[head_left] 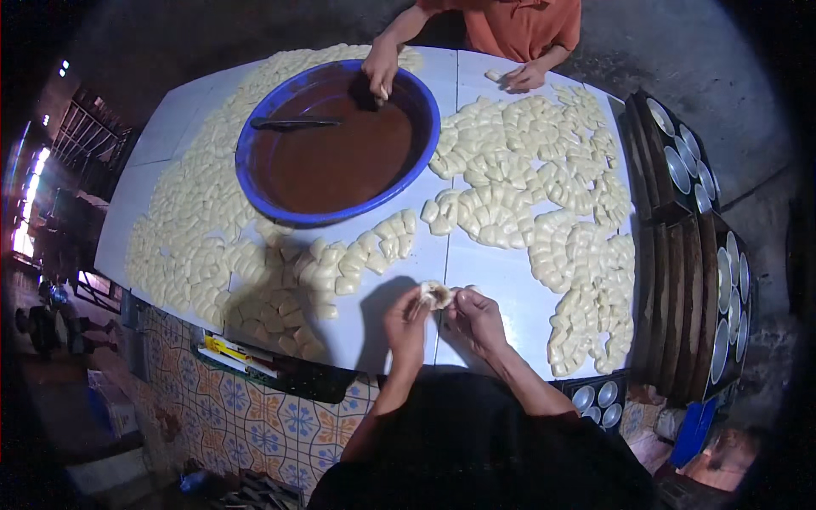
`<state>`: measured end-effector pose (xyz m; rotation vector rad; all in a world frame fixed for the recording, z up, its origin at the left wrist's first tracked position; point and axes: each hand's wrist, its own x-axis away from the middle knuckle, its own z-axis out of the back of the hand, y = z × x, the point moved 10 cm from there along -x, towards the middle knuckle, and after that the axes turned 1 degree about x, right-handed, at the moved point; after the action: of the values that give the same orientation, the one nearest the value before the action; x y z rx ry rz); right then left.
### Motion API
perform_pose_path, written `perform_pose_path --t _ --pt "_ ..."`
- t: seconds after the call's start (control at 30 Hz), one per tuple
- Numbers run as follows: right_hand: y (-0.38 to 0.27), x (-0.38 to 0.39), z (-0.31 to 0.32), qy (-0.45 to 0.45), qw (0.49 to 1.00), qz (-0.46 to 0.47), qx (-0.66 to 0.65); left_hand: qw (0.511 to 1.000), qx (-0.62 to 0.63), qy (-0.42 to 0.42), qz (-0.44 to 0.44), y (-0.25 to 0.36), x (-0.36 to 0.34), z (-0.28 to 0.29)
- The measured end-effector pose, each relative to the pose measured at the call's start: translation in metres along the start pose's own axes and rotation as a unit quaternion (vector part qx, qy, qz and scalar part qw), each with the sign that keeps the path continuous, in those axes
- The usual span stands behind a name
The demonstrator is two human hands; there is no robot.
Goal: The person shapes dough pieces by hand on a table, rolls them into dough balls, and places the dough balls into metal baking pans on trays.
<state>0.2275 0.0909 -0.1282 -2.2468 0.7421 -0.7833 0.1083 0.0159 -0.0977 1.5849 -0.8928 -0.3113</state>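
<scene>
While the left hand (405, 323) and right hand (480, 321) pinch it, the pale dough piece (436, 295) shows brown inside.

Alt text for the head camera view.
A person's left hand holds a dough piece, brown inside, right hand at its edge, over a white table crowded with pale dough lumps. A co-worker's hand reaches over a blue basin of brown mixture.

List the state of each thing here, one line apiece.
Held dough piece: opened, hollow, inside showing.
Left hand: closed on that piece.
Right hand: fingers curled, at the piece's edge.
Blue basin: uncovered, partly filled.
Brown filling: spread across the basin.
Dark tool: lying in the basin.
Table dough pieces: pale, clustered.
Round tins: uncovered.
</scene>
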Motion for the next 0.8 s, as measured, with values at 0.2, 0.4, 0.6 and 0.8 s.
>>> perform_pose_path --t 0.2,0.4,0.6,0.8 --pt "-0.038 0.019 -0.009 0.082 0.951 0.042 0.294 0.989 -0.093 -0.014 -0.111 -0.003 0.014 -0.008" --pt "-0.063 0.033 -0.042 -0.071 0.855 0.183 0.480 0.990 0.053 -0.087 0.098 -0.034 0.009 -0.014" --pt "-0.071 0.041 -0.032 -0.094 0.855 0.227 0.456 0.933 0.258 -0.142 0.208 0.000 0.043 -0.036" --pt "-0.066 0.028 -0.026 -0.047 0.938 0.162 0.303 0.960 -0.179 -0.184 -0.114 0.036 0.039 -0.034"
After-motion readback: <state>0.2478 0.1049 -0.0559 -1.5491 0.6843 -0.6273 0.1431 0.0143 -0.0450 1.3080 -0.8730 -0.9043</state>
